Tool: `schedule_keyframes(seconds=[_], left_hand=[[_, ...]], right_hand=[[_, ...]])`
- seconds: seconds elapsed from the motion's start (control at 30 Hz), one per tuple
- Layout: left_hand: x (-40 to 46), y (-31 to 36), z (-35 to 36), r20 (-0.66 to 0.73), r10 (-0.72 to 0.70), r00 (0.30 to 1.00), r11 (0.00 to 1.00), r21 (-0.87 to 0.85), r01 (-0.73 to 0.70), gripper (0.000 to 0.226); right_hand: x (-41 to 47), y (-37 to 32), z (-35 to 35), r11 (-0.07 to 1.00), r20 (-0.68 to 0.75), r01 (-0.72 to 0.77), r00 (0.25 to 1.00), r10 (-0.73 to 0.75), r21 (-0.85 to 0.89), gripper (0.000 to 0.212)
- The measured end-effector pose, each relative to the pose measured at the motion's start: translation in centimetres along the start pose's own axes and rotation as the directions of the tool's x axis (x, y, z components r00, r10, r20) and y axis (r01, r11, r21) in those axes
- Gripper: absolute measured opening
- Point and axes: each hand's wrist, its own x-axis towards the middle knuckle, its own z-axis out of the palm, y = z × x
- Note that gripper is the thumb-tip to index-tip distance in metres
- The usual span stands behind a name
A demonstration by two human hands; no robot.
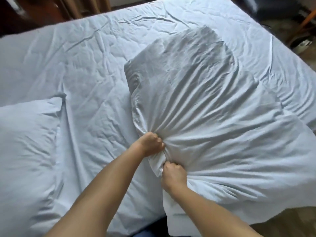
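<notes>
Fingers of both hands clamp the bunched mouth of the case, left hand just beyond right hand; pillow runs away toward one o'clock across the bed.

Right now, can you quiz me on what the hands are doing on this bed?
1. True or false: the left hand and the right hand both grip the bunched pillowcase.
2. Where does the other pillow lie? A) left of the arms B) on the floor C) on top of the hands
3. Fill in: the bed sheet is light ____.
Key: 1 true; 2 A; 3 blue.
</notes>
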Motion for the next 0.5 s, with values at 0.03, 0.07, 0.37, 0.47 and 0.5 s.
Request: schedule_keyframes(seconds=[0.03, 0.07, 0.37, 0.47, 0.5], left_hand=[[0.1, -0.3, -0.3, 0.041, 0.016, 0.999, 1.0, -0.009, -0.016, 0.012], [0.1, -0.5, -0.3, 0.066, 0.034, 0.997, 0.999, -0.029, -0.032, 0.007], [-3.4, -3.0, -0.8, 0.027, 0.048, 0.998, 0.998, -0.038, -0.047, 0.031], [-7.2, -5.1, -1.5, 0.039, 0.01, 0.999, 0.997, 0.075, -0.013, 0.027], [-8.9, -5.7, -1.7, 0.044, -0.006, 0.999, 0.994, 0.113, 0.001, 0.022]], right_hand=[[0.3, 0.1, 0.1, 1.0, 0.006, 0.0, 1.0, 0.0, 0.001, 0.025], [0.6, 0.1, 0.1, 1.0, -0.007, -0.003, 1.0, 0.003, -0.004, 0.025], [-0.5, -4.2, -2.7, 0.999, -0.038, -0.044, 0.998, 0.044, 0.02, 0.026], [-1.4, -8.7, -3.1, 0.999, -0.05, -0.021, 0.998, 0.024, 0.046, 0.027], [-1.7, -10.3, -3.0, 0.999, -0.049, -0.009, 0.999, 0.012, 0.052, 0.028]])
